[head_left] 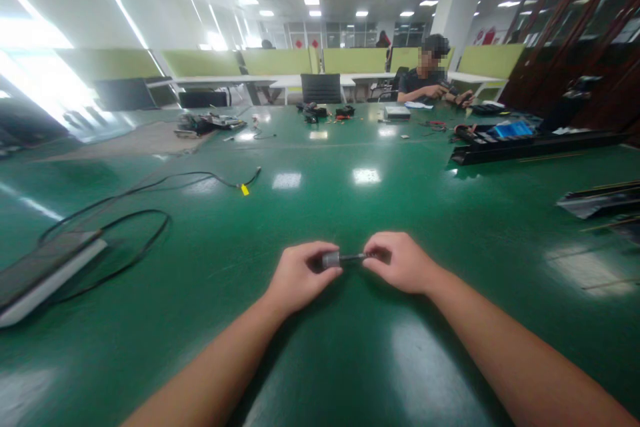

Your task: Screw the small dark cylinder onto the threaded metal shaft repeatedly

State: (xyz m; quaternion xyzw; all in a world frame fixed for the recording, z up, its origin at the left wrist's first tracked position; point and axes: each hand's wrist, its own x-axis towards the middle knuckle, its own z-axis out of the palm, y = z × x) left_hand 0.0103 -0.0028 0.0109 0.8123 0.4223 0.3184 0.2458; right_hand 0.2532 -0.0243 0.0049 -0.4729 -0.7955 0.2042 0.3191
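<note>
Between my hands, low over the green table, lies a small grey cylindrical part with a thin dark shaft, like a small motor. My left hand grips the thick cylinder between thumb and fingers. The thumb and forefinger of my right hand pinch the far end of the thin shaft at its right tip. The part is held about level. Its exact kind is too small to make out, and my fingertips hide both of its ends.
At left a dark flat device trails a black cable with a yellow tag. Electronic parts and a grey box lie farther back. A long black rail lies at right. A person sits across the table.
</note>
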